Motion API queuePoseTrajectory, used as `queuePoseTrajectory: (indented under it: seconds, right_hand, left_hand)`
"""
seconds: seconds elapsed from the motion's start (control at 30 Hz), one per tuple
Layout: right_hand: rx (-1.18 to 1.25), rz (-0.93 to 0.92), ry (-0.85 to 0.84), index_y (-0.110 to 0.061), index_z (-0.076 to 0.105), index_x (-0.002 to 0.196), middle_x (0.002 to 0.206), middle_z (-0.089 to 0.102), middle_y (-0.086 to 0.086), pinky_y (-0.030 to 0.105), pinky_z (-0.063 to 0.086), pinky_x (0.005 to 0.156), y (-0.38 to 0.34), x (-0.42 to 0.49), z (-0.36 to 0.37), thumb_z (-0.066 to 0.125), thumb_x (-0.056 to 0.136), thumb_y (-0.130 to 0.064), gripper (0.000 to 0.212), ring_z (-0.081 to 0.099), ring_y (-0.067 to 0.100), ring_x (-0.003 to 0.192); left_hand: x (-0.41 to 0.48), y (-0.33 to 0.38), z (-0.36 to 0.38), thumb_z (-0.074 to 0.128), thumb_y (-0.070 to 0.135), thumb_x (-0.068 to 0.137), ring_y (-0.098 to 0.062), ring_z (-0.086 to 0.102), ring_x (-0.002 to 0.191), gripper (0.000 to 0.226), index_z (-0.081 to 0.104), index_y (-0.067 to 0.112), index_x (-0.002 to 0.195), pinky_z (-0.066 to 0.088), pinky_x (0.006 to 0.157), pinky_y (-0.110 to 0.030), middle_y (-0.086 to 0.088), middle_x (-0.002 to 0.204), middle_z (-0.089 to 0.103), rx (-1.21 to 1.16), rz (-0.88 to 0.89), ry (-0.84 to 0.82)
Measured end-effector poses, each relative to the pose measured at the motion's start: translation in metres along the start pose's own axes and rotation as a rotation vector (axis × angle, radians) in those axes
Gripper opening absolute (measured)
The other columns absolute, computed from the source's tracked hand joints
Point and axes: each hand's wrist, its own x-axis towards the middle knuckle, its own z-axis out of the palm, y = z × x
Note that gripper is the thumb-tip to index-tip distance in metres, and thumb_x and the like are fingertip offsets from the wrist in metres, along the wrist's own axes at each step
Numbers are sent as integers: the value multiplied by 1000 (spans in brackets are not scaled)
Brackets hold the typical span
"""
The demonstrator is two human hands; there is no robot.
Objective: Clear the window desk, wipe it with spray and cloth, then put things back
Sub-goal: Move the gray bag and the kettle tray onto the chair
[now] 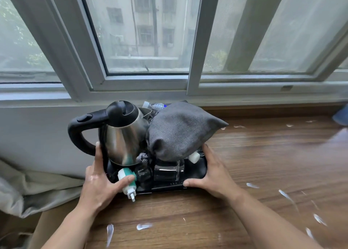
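A black tray [195,170] sits on the wooden window desk [254,154] near its left end. On it stand a steel kettle [122,135] with a black handle, a grey cushion [180,128], an upturned glass [168,171] and a white-and-green plug-in device [126,175]. My left hand [99,182] grips the tray's left edge, its thumb lying over the plug-in device. My right hand [212,175] grips the tray's right front corner. A plastic bottle [154,105] shows behind the kettle, mostly hidden.
White foam streaks [144,226] dot the desk in front of and right of the tray. A window frame [143,83] and grey wall run along the back. A pale curtain [28,188] bunches at the left, past the desk edge. Something blue [341,117] sits at the far right.
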Motion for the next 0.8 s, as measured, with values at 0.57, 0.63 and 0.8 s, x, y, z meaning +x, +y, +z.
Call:
queuePoseTrajectory:
  seconds: [0.57, 0.63, 0.8]
  right_hand:
    - [-22, 79, 104, -57, 9, 148, 137, 41, -4, 32, 38, 110, -4, -4, 13, 73, 39, -91, 132, 39, 16, 130]
    - [-14, 87, 126, -50, 19, 148, 133, 41, -5, 34, 40, 109, -4, -4, 16, 73, 36, -91, 130, 41, 16, 127]
    - [8, 89, 148, -44, 28, 146, 134, 41, -5, 29, 36, 108, 1, -6, 17, 75, 32, -90, 132, 40, 15, 127]
  left_hand:
    - [10, 8, 4, 70, 73, 52, -45, 54, 127, 134, -6, 49, 160, 47, 100, -61, -19, 141, 58, 35, 33, 41]
    - [9, 8, 5, 71, 73, 52, -43, 52, 131, 135, -3, 47, 161, 45, 103, -62, -19, 143, 56, 24, 38, 55]
    - [3, 11, 6, 71, 73, 51, -41, 53, 128, 135, 0, 44, 162, 45, 103, -59, -20, 136, 58, 18, 57, 80]
